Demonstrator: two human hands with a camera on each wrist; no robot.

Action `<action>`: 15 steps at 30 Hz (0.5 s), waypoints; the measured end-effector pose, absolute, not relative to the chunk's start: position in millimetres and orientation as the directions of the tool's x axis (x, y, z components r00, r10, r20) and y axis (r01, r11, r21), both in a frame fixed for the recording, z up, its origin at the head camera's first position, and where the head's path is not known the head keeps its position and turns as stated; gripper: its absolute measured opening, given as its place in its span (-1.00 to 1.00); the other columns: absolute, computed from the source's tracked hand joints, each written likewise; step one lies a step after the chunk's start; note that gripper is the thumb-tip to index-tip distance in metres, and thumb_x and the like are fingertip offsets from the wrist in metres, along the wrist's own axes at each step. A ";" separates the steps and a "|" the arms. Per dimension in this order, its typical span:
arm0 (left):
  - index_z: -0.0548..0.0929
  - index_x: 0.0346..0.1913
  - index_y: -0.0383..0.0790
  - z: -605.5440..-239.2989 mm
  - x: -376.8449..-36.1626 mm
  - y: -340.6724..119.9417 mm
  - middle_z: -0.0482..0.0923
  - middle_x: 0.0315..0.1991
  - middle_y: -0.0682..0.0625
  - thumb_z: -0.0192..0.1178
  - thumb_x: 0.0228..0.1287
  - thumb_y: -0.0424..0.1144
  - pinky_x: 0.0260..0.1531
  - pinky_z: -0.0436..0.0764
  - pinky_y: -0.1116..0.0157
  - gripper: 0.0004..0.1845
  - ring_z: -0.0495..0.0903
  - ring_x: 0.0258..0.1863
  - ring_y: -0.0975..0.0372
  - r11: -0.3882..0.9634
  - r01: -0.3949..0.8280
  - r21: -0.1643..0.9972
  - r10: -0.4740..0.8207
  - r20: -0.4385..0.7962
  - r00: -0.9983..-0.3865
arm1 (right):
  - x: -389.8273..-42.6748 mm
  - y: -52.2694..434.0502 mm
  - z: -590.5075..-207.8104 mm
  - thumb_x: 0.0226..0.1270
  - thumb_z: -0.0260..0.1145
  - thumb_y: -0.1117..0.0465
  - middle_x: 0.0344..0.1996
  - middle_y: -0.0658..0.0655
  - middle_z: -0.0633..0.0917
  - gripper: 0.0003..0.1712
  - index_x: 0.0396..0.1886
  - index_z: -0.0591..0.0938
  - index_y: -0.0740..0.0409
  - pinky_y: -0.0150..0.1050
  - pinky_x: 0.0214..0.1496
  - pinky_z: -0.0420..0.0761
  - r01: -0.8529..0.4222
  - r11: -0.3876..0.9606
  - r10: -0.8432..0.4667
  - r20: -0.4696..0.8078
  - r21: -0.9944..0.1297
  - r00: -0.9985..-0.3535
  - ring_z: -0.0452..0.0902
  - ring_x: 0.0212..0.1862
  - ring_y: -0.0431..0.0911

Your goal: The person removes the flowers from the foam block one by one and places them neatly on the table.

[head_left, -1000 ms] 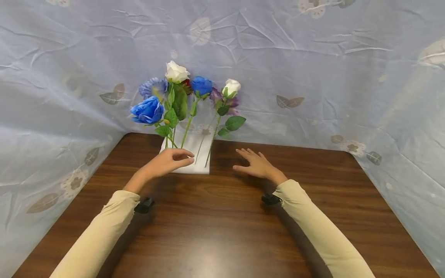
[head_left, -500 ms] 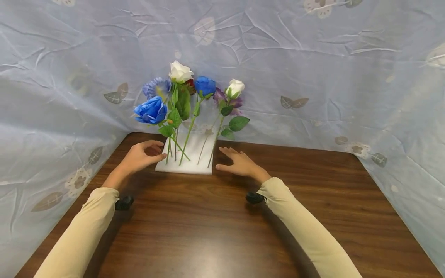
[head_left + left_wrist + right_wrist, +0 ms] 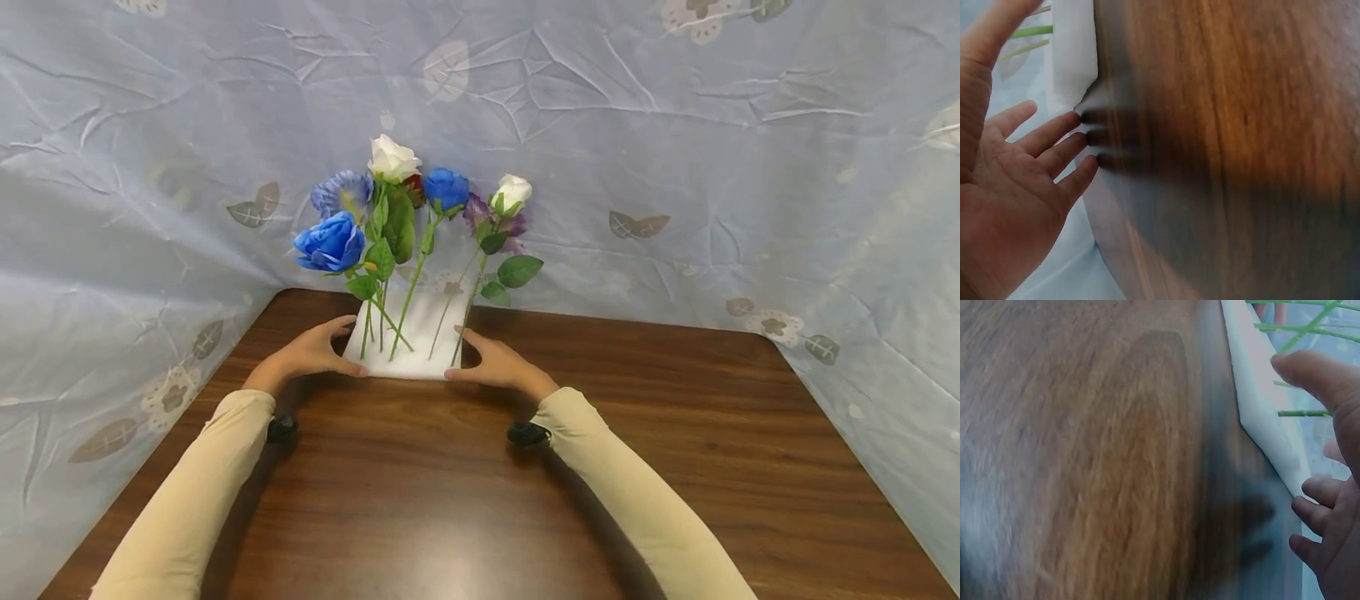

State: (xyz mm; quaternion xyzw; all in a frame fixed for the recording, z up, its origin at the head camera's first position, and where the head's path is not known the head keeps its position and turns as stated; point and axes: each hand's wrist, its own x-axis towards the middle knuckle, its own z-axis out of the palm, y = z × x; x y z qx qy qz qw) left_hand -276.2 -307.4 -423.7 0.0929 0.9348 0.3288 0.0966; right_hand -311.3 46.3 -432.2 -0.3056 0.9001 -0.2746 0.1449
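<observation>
A white foam block (image 3: 412,367) lies near the table's far edge with several artificial flowers stuck upright in it: blue rose (image 3: 332,242), second blue rose (image 3: 446,189), white rose (image 3: 393,158), smaller white rose (image 3: 512,194), purple flower (image 3: 480,215), ruffled blue flower (image 3: 342,194) and a half-hidden dark red one (image 3: 414,188). At the block's left side is my left hand (image 3: 313,352), fingers extended and thumb at the front corner. My right hand (image 3: 491,360) mirrors it on the right, thumb at the front edge. In the wrist views the fingertips (image 3: 1071,119) meet or nearly meet the foam's sides.
The brown wooden table (image 3: 637,467) extends toward me and to the right. A pale patterned cloth (image 3: 600,150) hangs behind the flowers and along both sides. Black wrist devices (image 3: 527,433) sit at both cuffs.
My left hand has moved left from in front of the stems to the foam block's left side. The right hand has moved left to its right side. The foam block stays nearly put.
</observation>
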 end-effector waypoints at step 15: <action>0.40 0.47 -0.34 -429.3 -278.4 -288.3 0.40 0.40 -0.42 0.61 -0.04 0.04 0.40 0.39 -0.20 0.03 0.35 0.43 -0.25 0.795 0.210 0.568 0.271 -0.023 -0.962 | -305.2 46.9 -430.2 0.41 0.37 -0.05 0.54 0.30 0.31 -0.09 0.61 0.22 0.13 0.05 0.59 0.29 -0.557 0.626 -0.652 0.025 -0.546 -0.758 0.25 0.55 0.16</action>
